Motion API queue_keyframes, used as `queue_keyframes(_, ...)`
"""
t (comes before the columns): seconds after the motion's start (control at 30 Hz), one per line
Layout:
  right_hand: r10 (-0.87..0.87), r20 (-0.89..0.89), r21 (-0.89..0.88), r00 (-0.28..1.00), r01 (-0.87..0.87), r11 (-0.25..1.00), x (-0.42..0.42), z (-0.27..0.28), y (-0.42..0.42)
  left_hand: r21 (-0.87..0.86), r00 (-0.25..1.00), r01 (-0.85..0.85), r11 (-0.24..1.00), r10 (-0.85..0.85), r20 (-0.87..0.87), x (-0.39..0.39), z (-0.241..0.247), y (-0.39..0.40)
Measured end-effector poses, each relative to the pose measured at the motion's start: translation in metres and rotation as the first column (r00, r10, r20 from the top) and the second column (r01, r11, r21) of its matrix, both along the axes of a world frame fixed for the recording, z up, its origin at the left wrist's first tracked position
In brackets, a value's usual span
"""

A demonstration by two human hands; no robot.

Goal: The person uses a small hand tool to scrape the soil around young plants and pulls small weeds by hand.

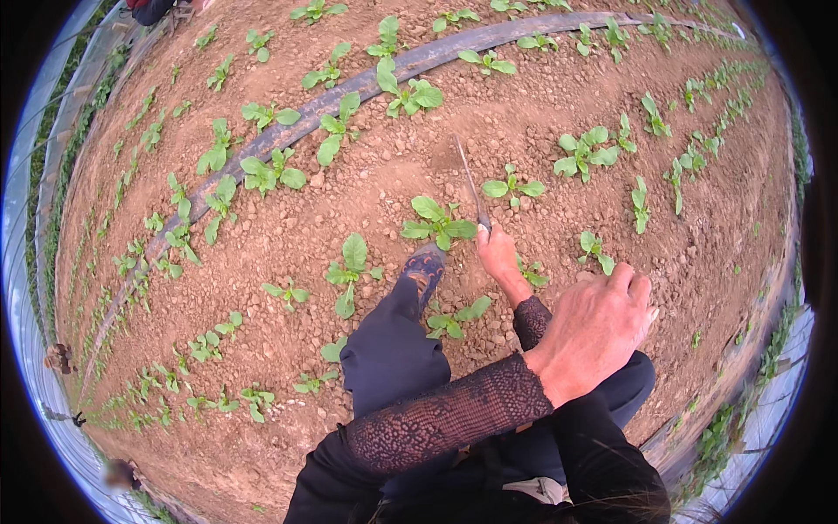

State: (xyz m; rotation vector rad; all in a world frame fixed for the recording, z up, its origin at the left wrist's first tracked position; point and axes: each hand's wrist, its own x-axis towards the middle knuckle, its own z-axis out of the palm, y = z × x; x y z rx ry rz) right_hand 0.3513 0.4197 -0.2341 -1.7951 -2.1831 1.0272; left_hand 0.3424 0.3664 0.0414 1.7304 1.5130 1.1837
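My right hand (499, 252) is shut on the near end of a long, thin, dark hand tool (469, 175), whose far end rests at the bare soil. A leafy green seedling (438, 224) stands just left of that hand, and another seedling (512, 187) grows right of the tool. My left hand (596, 331) is reached across to the right, above my right forearm, back up and fingers curled; its palm is hidden, so I cannot tell if it holds anything. Close beyond its knuckles is a small seedling (594, 251). Both forearms wear dark lace sleeves.
Rows of seedlings (409, 97) grow in cloddy brown soil (366, 190). A dark flat hose or strip (425, 60) curves across the bed. My shoe (425, 265) is beside the near seedling. Clear plastic sheeting (33, 196) edges the plot. Part of a person (152, 10) shows at upper left.
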Motion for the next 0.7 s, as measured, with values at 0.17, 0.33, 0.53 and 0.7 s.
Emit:
queue_keyframes(0.17,-0.045,0.084,0.105,0.995,0.036,0.994,-0.034,0.006,0.075,-0.016,0.998,-0.023,1.0,0.024,0.058,-0.015,0.006,0.001)
queue_keyframes(0.33,-0.045,0.076,0.135,0.996,0.034,0.99,-0.079,0.002,0.135,-0.057,0.994,-0.077,0.995,0.081,0.067,-0.036,0.007,0.003)
queue_keyframes(0.53,-0.026,0.064,0.088,0.998,0.02,0.996,-0.114,-0.015,0.143,-0.073,0.99,-0.125,0.989,0.13,0.06,-0.042,0.006,0.005)
queue_keyframes(0.7,-0.075,-0.014,0.0,0.997,0.075,0.997,-0.107,-0.029,0.106,-0.105,0.989,-0.125,0.987,0.132,0.064,-0.045,0.002,0.01)
